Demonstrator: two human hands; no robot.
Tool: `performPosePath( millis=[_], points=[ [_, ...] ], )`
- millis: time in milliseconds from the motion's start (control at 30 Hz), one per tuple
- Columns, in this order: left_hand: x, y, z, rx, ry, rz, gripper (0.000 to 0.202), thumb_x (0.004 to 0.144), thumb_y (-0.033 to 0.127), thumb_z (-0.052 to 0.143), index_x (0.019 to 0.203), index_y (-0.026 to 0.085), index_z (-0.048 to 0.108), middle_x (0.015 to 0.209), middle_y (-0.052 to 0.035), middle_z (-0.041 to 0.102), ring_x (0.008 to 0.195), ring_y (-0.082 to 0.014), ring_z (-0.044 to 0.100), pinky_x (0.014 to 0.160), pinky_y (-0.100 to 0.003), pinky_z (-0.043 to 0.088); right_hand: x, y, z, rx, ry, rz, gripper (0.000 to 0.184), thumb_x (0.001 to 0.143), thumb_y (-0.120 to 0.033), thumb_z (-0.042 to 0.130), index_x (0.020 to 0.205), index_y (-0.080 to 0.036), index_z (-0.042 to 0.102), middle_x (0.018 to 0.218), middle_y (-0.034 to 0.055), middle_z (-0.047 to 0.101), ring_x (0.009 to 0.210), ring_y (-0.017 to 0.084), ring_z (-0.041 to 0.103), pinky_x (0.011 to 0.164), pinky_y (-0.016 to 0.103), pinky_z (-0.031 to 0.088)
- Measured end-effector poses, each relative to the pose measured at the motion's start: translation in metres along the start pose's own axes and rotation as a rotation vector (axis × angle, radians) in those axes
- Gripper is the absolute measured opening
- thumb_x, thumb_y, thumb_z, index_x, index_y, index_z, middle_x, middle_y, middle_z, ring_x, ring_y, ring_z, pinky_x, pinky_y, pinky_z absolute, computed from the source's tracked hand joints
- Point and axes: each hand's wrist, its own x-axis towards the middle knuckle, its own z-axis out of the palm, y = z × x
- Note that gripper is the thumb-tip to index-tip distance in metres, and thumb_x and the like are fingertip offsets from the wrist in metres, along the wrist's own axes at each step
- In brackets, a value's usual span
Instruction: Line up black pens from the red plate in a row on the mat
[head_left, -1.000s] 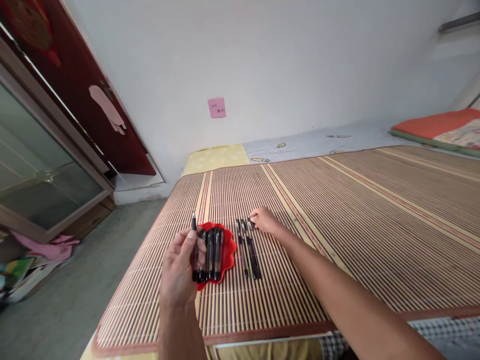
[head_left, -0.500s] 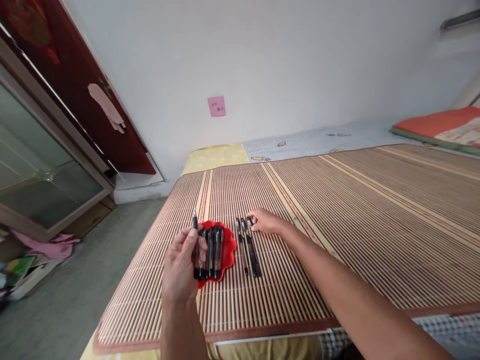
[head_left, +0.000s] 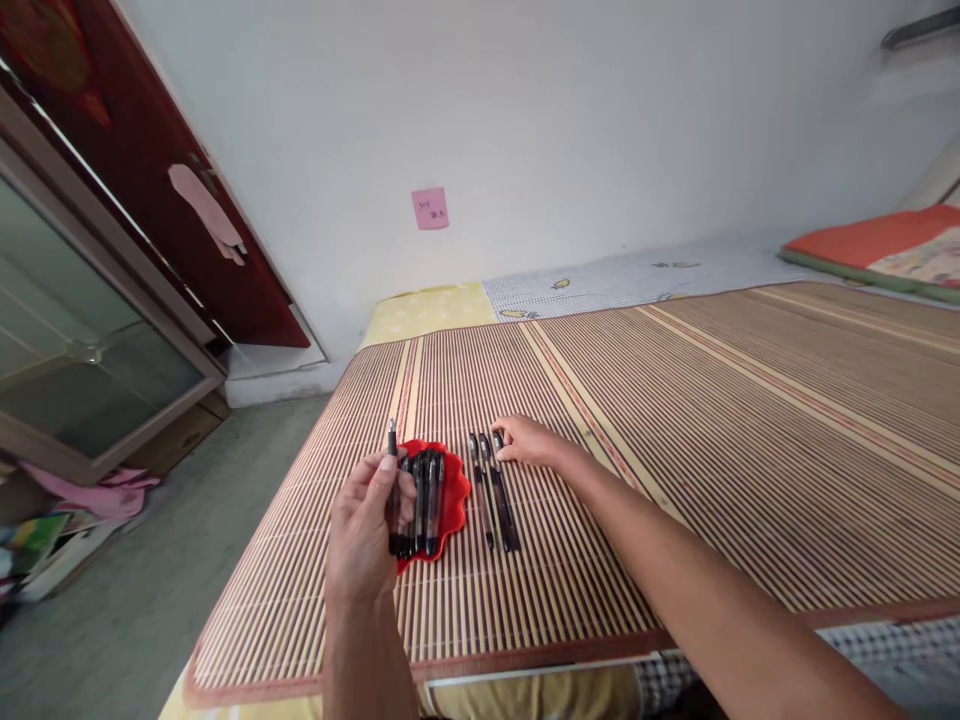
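One big striped mat point(head_left: 675, 480) lies over patterned sheets point(head_left: 622, 275), w/ a folded orange-&-green cloth point(head_left: 862, 245) at far R. L hand point(head_left: 365, 520): fingers curled in, thumb pressing an upright pen point(head_left: 392, 438), tip up, in front of dish's L part. R hand point(head_left: 527, 442): thumb & fingertips pinched on top end of the rightmost pen point(head_left: 507, 505); can't tell if it's lifted. Red dish point(head_left: 458, 500), scalloped rim, on mat, partly hidden by L hand, holds several black pens point(head_left: 433, 500) side by side. Loose pens point(head_left: 481, 490), approx. parallel, 3 incl. the pinched one, just R of dish.
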Motion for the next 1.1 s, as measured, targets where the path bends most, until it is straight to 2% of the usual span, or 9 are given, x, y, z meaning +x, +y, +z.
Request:
performPosePath(
  millis=[333,567,700,767,867,967,1033,1100],
  points=[
    [0.000,-0.002,0.006,0.030,0.003,-0.006,0.029,0.081,0.039,0.079,0.091,0.018,0.061,0.060,0.0060,0.063,0.041,-0.0037,0.047,0.037,-0.012,0.034,-0.001,0.006,0.003,0.035,0.003,-0.007,0.059,0.078,-0.021,0.077,0.135,-0.014,0.063,0.093,0.0048,0.071,0.077,0.016,0.063,0.064,0.025,0.042],
    [0.000,-0.005,0.009,0.041,-0.017,-0.007,0.027,0.082,0.039,0.078,0.088,0.018,0.062,0.058,0.0068,0.061,0.040,-0.0036,0.045,0.036,-0.012,0.033,0.003,0.019,0.009,0.083,0.023,-0.073,0.066,0.076,-0.025,0.078,0.139,-0.014,0.061,0.084,0.0012,0.069,0.071,0.015,0.062,0.063,0.025,0.042],
    [0.000,-0.007,0.011,0.037,-0.017,-0.007,0.027,0.082,0.039,0.078,0.088,0.019,0.061,0.058,0.0072,0.060,0.040,-0.0039,0.045,0.036,-0.013,0.035,0.002,0.021,0.006,0.186,0.007,-0.083,0.070,0.079,-0.022,0.074,0.146,-0.011,0.054,0.079,-0.0002,0.070,0.071,0.015,0.064,0.068,0.026,0.046],
    [0.000,-0.008,0.011,0.044,-0.027,-0.012,0.027,0.082,0.040,0.077,0.089,0.018,0.062,0.058,0.0074,0.059,0.040,-0.0039,0.044,0.036,-0.013,0.035,-0.006,0.014,0.001,0.222,0.053,-0.036,0.066,0.083,-0.022,0.071,0.146,-0.013,0.053,0.082,0.0014,0.072,0.074,0.015,0.066,0.071,0.026,0.047],
    [0.000,-0.010,0.011,0.053,-0.044,-0.017,0.027,0.083,0.041,0.076,0.091,0.018,0.063,0.058,0.0073,0.059,0.040,-0.0039,0.045,0.036,-0.013,0.034,-0.032,0.002,-0.006,0.207,0.158,0.067,0.049,0.089,-0.024,0.065,0.137,-0.014,0.063,0.091,0.0070,0.075,0.077,0.017,0.067,0.069,0.027,0.046],
    [0.001,-0.010,0.010,0.051,-0.030,-0.005,0.028,0.082,0.040,0.077,0.091,0.018,0.063,0.057,0.0075,0.059,0.040,-0.0042,0.044,0.036,-0.013,0.034,-0.066,-0.006,-0.004,0.230,0.103,0.052,0.038,0.089,-0.023,0.064,0.127,-0.017,0.070,0.099,0.0088,0.075,0.075,0.017,0.067,0.065,0.028,0.046],
    [0.002,-0.010,0.010,0.052,-0.026,0.000,0.026,0.083,0.039,0.076,0.091,0.018,0.062,0.058,0.0072,0.060,0.040,-0.0043,0.044,0.037,-0.014,0.035,-0.085,-0.009,0.000,0.275,0.047,0.039,0.034,0.090,-0.022,0.063,0.123,-0.019,0.071,0.097,0.0076,0.076,0.071,0.017,0.066,0.064,0.028,0.047],
    [0.001,-0.011,0.013,0.060,-0.043,-0.001,0.026,0.084,0.039,0.076,0.091,0.018,0.062,0.060,0.0060,0.062,0.042,-0.0044,0.046,0.039,-0.014,0.036,-0.098,-0.012,0.002,0.308,0.053,0.056,0.030,0.091,-0.023,0.063,0.119,-0.020,0.073,0.096,0.0073,0.075,0.072,0.017,0.066,0.066,0.030,0.049]
  ],
)
